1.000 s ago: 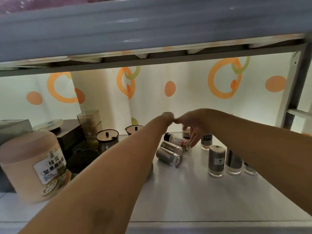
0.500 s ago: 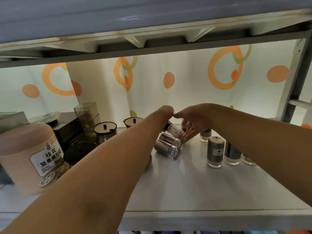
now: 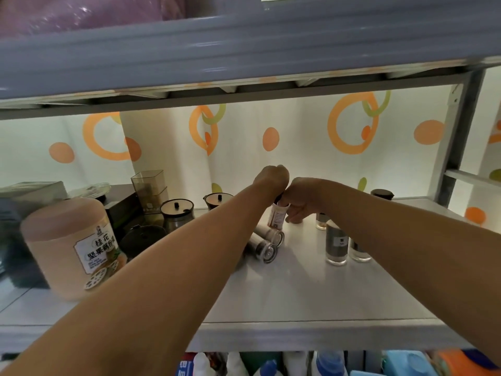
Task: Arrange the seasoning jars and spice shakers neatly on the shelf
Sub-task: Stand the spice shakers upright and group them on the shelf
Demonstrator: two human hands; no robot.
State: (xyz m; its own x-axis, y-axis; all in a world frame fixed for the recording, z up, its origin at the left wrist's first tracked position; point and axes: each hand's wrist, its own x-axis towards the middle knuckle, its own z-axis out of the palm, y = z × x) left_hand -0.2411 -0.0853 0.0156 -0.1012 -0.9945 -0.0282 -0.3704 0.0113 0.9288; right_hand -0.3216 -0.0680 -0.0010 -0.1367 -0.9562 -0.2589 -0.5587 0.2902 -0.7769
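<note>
At shelf (image 3: 298, 294) back centre: labelled spice bottle (image 3: 277, 217), near upright, grip of right hand (image 3: 301, 202) pinching its neck; left hand (image 3: 271, 177) curled over the cap, grip hidden. Just in front, two steel shakers (image 3: 264, 248) lie sideways.

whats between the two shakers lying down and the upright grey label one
Only bare shelf separates the lying shakers from the upright grey-labelled shaker, per the head view.

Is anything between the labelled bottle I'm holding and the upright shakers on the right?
Nothing visible: bare shelf lies between the labelled bottle, in the right hand, and the upright shakers, though that hand hides part. The lying shakers sit in front.
</note>
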